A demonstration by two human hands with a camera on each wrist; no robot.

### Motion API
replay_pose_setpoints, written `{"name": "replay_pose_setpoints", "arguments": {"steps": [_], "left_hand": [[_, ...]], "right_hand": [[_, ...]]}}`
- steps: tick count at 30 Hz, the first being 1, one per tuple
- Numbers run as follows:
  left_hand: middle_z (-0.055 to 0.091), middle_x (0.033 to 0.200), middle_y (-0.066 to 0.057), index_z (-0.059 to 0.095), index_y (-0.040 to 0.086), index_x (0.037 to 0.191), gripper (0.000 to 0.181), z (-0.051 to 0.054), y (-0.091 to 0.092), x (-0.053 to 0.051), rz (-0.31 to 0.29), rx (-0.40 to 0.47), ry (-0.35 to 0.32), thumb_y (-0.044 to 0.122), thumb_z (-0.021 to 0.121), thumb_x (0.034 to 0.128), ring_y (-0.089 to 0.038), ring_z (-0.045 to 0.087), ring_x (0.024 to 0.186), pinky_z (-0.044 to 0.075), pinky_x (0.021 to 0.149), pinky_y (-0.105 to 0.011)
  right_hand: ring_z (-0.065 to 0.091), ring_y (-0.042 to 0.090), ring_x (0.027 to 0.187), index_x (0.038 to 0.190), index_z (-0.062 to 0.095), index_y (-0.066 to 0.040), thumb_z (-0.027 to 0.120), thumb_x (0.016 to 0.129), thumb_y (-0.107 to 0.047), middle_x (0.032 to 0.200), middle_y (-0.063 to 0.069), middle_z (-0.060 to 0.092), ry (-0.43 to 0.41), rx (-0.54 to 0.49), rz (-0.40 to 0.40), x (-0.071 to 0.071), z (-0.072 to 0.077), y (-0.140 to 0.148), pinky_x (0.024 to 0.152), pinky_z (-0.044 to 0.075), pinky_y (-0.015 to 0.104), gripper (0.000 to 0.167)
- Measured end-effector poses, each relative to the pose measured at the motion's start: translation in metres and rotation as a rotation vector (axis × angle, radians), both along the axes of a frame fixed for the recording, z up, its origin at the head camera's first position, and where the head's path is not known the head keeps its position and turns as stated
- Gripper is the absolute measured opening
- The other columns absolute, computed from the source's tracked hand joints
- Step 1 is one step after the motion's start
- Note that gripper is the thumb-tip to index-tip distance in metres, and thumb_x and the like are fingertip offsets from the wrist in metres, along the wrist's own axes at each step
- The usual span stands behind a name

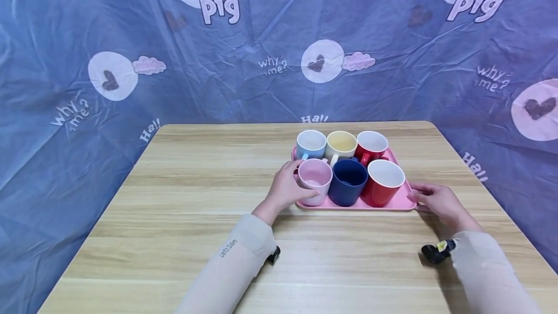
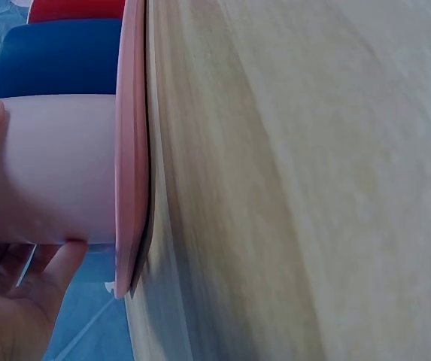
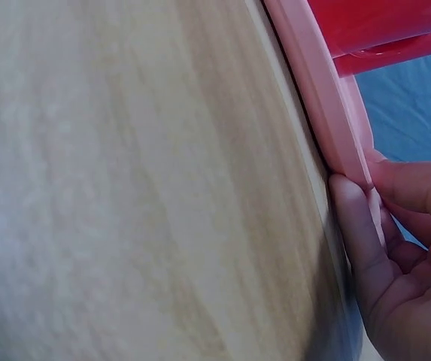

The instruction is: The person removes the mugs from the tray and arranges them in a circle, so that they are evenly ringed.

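My left hand (image 1: 287, 189) grips a pink mug (image 1: 315, 174) standing at the front left of a pink tray (image 1: 398, 201). In the left wrist view the fingers and thumb curve round the mug's wall (image 2: 53, 169), its base on the tray. My right hand (image 1: 442, 203) pinches the tray's right front corner between thumb and fingers, as the right wrist view shows at the rim (image 3: 328, 113). Beside the pink mug are a dark blue mug (image 1: 347, 185) and a red mug with white inside (image 1: 380, 193).
Behind them on the tray stand a light blue mug (image 1: 311, 144), a cream mug (image 1: 341, 145) and another red mug (image 1: 371, 145). The tray lies on a wooden table (image 1: 196, 193), toward its back right. A blue printed cloth (image 1: 244, 52) hangs behind the table.
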State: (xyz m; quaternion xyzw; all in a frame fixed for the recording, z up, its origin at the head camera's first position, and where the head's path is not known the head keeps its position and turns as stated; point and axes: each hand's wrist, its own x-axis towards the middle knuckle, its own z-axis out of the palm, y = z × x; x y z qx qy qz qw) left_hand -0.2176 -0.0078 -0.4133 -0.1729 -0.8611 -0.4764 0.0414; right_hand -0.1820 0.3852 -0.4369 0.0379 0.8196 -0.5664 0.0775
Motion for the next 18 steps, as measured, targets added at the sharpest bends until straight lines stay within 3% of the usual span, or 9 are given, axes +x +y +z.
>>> {"name": "replay_pose_setpoints", "arguments": {"steps": [4,7,12,18], "left_hand": [[0.059,0.115,-0.006,0.057,0.009,0.127,0.079,0.003,-0.003,0.0,0.006,0.017,0.032,0.027,0.091,0.058,-0.02,0.055,0.104,0.047,0.088,-0.032],[0.059,0.114,-0.005,0.059,0.01,0.124,0.075,0.011,-0.005,0.001,0.001,0.043,0.037,0.025,0.091,0.0586,-0.018,0.055,0.102,0.048,0.086,-0.03],[0.059,0.117,-0.004,0.059,0.012,0.126,0.076,0.033,-0.008,0.001,-0.004,0.064,0.053,0.025,0.091,0.0585,-0.017,0.058,0.1,0.048,0.086,-0.031],[0.061,0.116,-0.004,0.058,0.01,0.128,0.08,0.065,-0.012,0.002,-0.008,0.078,0.141,0.026,0.092,0.0574,-0.018,0.057,0.103,0.047,0.089,-0.032]], "right_hand": [[0.064,0.002,0.079,0.133,0.033,0.022,0.06,0.093,-0.006,0.092,-0.011,0.067,0.0,-0.021,0.007,-0.001,-0.001,-0.001,0.071,0.055,0.025,0.055],[0.064,0.002,0.079,0.133,0.032,0.021,0.058,0.094,-0.005,0.092,-0.013,0.066,0.0,-0.024,0.012,-0.001,-0.001,-0.001,0.071,0.055,0.025,0.054],[0.063,0.001,0.079,0.135,0.031,0.02,0.059,0.094,-0.005,0.093,-0.011,0.066,-0.003,-0.011,0.007,-0.001,0.0,0.0,0.071,0.055,0.024,0.055],[0.063,0.002,0.079,0.135,0.031,0.02,0.059,0.094,-0.005,0.094,-0.008,0.067,-0.009,-0.013,0.007,-0.001,0.0,-0.001,0.071,0.055,0.025,0.055]]}}
